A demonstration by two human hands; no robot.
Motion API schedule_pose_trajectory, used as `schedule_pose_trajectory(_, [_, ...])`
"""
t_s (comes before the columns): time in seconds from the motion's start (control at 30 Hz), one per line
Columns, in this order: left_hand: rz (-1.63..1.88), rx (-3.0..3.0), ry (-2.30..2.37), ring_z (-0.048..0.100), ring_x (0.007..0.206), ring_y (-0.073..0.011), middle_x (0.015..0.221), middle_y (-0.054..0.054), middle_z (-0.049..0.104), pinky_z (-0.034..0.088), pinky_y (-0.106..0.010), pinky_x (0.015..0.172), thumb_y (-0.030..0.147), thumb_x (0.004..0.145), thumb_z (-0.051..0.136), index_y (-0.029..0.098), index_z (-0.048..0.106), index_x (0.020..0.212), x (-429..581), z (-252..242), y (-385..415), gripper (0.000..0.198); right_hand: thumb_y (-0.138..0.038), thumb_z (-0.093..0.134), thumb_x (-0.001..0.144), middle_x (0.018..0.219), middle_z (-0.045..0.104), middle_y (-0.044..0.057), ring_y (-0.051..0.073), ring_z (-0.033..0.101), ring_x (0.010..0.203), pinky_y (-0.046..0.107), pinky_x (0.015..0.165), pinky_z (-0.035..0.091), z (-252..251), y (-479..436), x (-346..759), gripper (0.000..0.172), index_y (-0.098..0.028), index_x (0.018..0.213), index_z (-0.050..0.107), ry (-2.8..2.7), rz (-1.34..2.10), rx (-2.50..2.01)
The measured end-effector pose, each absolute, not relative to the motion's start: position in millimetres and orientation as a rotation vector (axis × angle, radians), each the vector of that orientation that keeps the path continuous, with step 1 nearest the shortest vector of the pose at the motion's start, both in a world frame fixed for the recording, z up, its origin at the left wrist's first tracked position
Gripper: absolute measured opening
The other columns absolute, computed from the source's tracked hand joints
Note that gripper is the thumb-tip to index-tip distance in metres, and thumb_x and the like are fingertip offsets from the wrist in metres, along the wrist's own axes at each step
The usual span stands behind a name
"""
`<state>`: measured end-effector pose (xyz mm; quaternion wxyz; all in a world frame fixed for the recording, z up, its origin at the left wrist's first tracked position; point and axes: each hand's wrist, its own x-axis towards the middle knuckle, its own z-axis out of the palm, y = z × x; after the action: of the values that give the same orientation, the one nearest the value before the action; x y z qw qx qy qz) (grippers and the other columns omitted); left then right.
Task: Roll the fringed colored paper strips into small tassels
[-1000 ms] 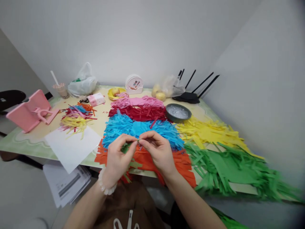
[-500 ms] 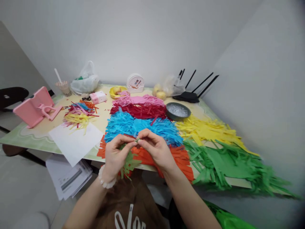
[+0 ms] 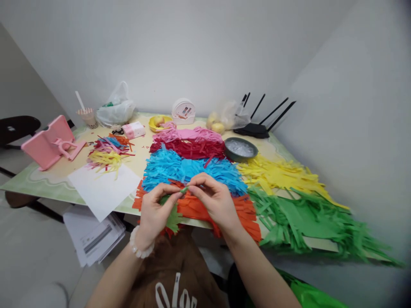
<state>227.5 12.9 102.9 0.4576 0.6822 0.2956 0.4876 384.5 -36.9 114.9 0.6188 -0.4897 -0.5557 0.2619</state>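
Two hands raised together above orange fringe (image 3: 199, 209), left hand (image 3: 156, 214) and right hand (image 3: 216, 203) fingers pinching green fringed paper (image 3: 173, 214)

A pink stand (image 3: 48, 143), a drink cup (image 3: 88, 117) and a grey bowl (image 3: 240, 149) are seen on the table (image 3: 38, 184).

Green fringe (image 3: 173, 214) in the fingers, over orange paper (image 3: 247, 214). Blue pile (image 3: 167, 167) at 12, dark red (image 3: 189, 149) and pink (image 3: 189, 136) beyond. Yellow (image 3: 276, 173) and green (image 3: 308, 222) at 3. White sheet (image 3: 102, 190), pink stand (image 3: 48, 143) at 9. White bead bracelet (image 3: 139, 250).
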Motion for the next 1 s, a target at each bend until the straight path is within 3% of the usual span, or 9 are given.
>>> schedule_pose_trajectory(0.17, [1.127,1.721,0.751,0.073,0.079,-0.0162,0.085,-0.003,0.079,0.055,-0.023,0.075,0.022,0.079,0.074,0.019,0.077,0.086,227,106,15,0.008,-0.020,0.067,0.087,0.078,0.069,0.002,0.016,0.063,0.075,0.028,0.070,0.050,120,-39,382,0.011,-0.020,0.077,0.070,-1.408,0.450,-1.219])
schedule_pose_trajectory(0.53, [0.926,1.375,0.803,0.061,0.057,-0.0128,0.065,-0.001,0.070,0.047,-0.022,0.057,0.040,0.079,0.072,0.018,0.072,0.077,203,90,21,0.023,-0.022,0.063,0.090,0.078,0.066,0.002,0.016,0.061,0.076,0.028,0.071,0.049,127,-26,361,0.015,-0.020,0.075,0.064,-1.400,0.373,-1.224])
schedule_pose_trajectory(0.67, [0.888,1.611,1.199,0.061,0.059,-0.0167,0.067,-0.002,0.069,0.046,-0.026,0.056,0.051,0.079,0.066,0.016,0.069,0.082,128,89,71,0.035,-0.029,0.060,0.093,0.088,0.069,0.003,0.016,0.065,0.078,0.029,0.073,0.052,111,-31,369,0.011,-0.022,0.099,0.067,-1.272,0.541,-1.207])
schedule_pose_trajectory(0.73, [1.078,1.922,1.700,0.064,0.069,-0.0199,0.073,-0.002,0.070,0.050,-0.030,0.066,0.045,0.081,0.062,0.016,0.068,0.084,75,99,115,0.030,-0.033,0.061,0.093,0.090,0.071,0.003,0.016,0.066,0.076,0.028,0.071,0.054,99,-38,385,0.018,-0.023,0.106,0.066,-1.164,0.574,-1.247])
schedule_pose_trajectory(0.77, [1.170,1.942,1.854,0.064,0.082,-0.0238,0.080,-0.004,0.071,0.050,-0.035,0.078,0.039,0.081,0.062,0.014,0.067,0.086,52,106,139,0.026,-0.035,0.062,0.092,0.088,0.071,0.002,0.016,0.066,0.074,0.027,0.070,0.054,93,-41,393,0.017,-0.023,0.104,0.067,-1.124,0.562,-1.279])
schedule_pose_trajectory(0.87, [1.219,2.104,1.971,0.058,0.108,-0.0275,0.089,-0.005,0.071,0.037,-0.051,0.105,0.031,0.085,0.058,0.013,0.063,0.080,21,120,200,0.019,-0.037,0.063,0.091,0.081,0.071,0.003,0.017,0.066,0.072,0.028,0.068,0.054,78,-46,412,0.018,-0.021,0.094,0.069,-1.078,0.499,-1.372])
schedule_pose_trajectory(0.93, [1.139,2.258,1.847,0.060,0.106,-0.0238,0.088,-0.003,0.072,0.037,-0.049,0.108,0.034,0.084,0.063,0.013,0.062,0.071,35,117,228,0.024,-0.039,0.063,0.090,0.082,0.071,0.004,0.018,0.066,0.073,0.029,0.068,0.054,70,-46,417,0.020,-0.021,0.094,0.070,-1.077,0.464,-1.422])
schedule_pose_trajectory(1.0, [1.083,2.370,1.669,0.063,0.100,-0.0191,0.088,-0.002,0.074,0.043,-0.039,0.104,0.036,0.081,0.068,0.014,0.060,0.063,64,103,247,0.030,-0.040,0.061,0.091,0.084,0.071,0.006,0.020,0.066,0.075,0.031,0.069,0.053,66,-46,422,0.022,-0.020,0.094,0.070,-1.089,0.415,-1.490])
